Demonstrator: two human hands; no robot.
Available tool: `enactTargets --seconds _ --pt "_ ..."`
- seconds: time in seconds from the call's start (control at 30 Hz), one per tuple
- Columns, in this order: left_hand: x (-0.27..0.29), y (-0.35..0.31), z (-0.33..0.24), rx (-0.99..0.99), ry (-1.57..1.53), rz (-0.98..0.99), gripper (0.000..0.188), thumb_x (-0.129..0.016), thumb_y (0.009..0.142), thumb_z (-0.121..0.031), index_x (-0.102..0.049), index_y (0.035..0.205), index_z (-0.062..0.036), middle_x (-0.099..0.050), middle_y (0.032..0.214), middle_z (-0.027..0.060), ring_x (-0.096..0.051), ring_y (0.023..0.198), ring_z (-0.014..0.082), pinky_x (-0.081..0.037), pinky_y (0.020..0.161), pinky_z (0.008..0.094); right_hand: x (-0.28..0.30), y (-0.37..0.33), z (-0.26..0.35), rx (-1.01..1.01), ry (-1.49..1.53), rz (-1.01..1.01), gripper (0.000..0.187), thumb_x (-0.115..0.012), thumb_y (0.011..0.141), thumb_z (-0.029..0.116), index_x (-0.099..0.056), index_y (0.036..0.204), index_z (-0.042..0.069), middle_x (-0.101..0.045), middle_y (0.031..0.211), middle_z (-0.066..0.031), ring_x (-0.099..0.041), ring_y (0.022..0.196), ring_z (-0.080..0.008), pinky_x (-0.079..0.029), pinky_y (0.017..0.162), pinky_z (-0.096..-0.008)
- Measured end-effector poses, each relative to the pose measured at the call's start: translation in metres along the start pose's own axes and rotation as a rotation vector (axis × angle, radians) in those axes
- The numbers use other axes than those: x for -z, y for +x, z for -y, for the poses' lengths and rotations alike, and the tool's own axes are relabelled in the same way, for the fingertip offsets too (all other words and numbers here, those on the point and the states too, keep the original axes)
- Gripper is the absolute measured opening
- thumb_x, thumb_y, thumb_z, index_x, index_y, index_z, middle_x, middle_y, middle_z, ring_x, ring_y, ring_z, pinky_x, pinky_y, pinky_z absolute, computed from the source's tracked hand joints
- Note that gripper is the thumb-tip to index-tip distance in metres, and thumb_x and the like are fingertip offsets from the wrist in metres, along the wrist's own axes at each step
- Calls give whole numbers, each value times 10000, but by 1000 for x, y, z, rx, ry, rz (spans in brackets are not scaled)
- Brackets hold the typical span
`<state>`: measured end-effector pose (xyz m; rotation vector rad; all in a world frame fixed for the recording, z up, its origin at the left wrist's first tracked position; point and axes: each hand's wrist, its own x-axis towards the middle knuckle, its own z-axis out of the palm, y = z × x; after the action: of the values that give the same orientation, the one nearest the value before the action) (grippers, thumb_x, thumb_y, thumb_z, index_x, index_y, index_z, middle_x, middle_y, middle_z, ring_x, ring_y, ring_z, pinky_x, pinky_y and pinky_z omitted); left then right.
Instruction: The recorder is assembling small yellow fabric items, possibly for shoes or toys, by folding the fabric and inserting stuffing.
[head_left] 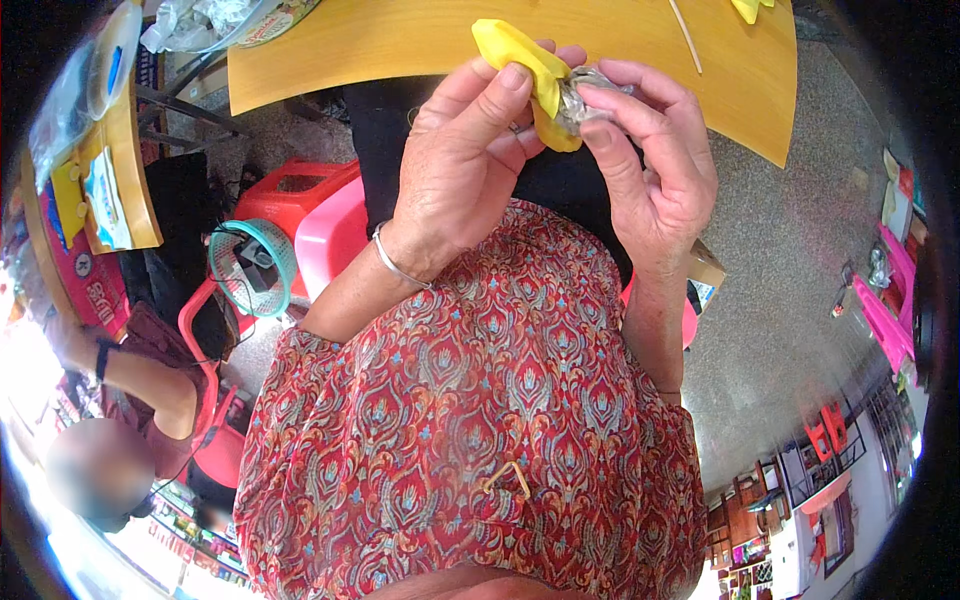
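Above the near edge of the wooden-topped table, my left hand (462, 150) pinches a soft yellow petal-shaped piece (508, 48) between thumb and fingers. Its pointed end sticks up to the left, and more yellow folds show lower down. A wad of crumpled clear plastic (572, 104) bulges out of the yellow piece on the right. My right hand (655, 150) has its thumb and fingers closed around that plastic. The two hands are close together, joined by what they hold. Fingers hide part of the plastic.
On the table (360, 60) lie a thin stick (686, 36) and another yellow piece (750, 8). A tub of crumpled plastic (205, 22) stands at the far left. Left of me are a turquoise basket (222, 262), a red stool (285, 190) and a seated person (150, 400).
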<state>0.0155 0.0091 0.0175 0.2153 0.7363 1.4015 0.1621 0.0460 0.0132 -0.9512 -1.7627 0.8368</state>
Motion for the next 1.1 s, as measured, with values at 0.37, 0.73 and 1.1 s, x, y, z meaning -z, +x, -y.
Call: enactTargets --seconds 0.37,0.73,1.1 --pt "-1 0 6 -58 35 -20 334 -520 963 -223 -543 1210 0 -582 1225 139 -577 1087 206 -478 929 361 1 -1 4 -53 -28 73 237 -725 702 -19 -699 908 96 -608 1048 -56 -618 800 -178 -512 697 -279" --pt "-1 3 12 -124 33 -56 439 -447 985 -288 -392 1342 -38 -486 1330 191 -454 1253 292 -375 1047 425 -12 -5 -6 237 -120 6 380 -694 643 -69 -694 987 91 -620 939 -33 -587 834 -218 -484 723 -310" --pt "0 -1 13 -70 127 17 422 -446 976 -108 -362 1375 4 -439 1376 182 -470 1243 251 -400 1036 389 4 -4 -6 -46 -121 125 380 -789 677 109 -681 1042 97 -565 1058 -59 -618 874 -201 -527 768 -305"
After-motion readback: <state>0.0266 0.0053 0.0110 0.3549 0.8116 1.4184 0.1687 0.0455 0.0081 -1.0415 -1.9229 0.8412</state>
